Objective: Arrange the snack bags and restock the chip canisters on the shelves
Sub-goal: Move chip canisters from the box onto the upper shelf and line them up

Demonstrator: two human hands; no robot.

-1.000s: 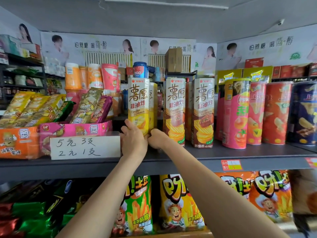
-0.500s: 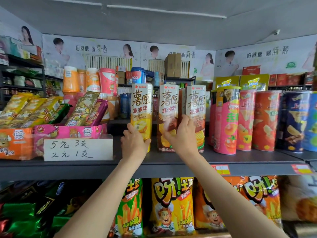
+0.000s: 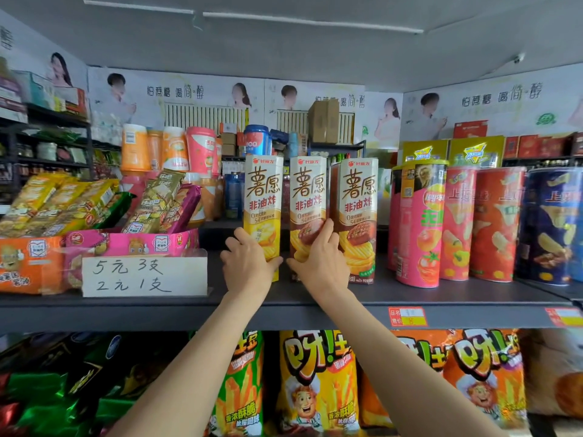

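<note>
Both forearms reach up from the bottom edge toward the dark shelf (image 3: 441,299). Below its front lip, a lower row of snack bags: yellow fry-stick bags (image 3: 315,383), a green one (image 3: 241,386) to their left, dark green and black bags (image 3: 56,386) at far left.

Left hand (image 3: 249,263) wraps the base of the yellow-bottomed chip box (image 3: 263,203), thumb on the near face, fingers curled behind its left edge. Right hand (image 3: 318,260) grips the middle brown-bottomed chip box (image 3: 307,200), fingers spread up its front and right side. Both boxes upright on the shelf, just beside each other. A third box of the same brand (image 3: 359,212) stands touching the right hand's fingers.

Right of these: a pink chip canister (image 3: 419,222), red canisters (image 3: 492,222), a dark blue canister (image 3: 552,225), all upright in a row.

Left on the shelf: a handwritten price card (image 3: 143,275) in front of a pink display carton (image 3: 132,244) of wafer bars, an orange carton (image 3: 28,263) beside it.

Farther back: orange and pink cups (image 3: 170,149), a cardboard box (image 3: 323,121), posters on the wall (image 3: 195,93).
</note>
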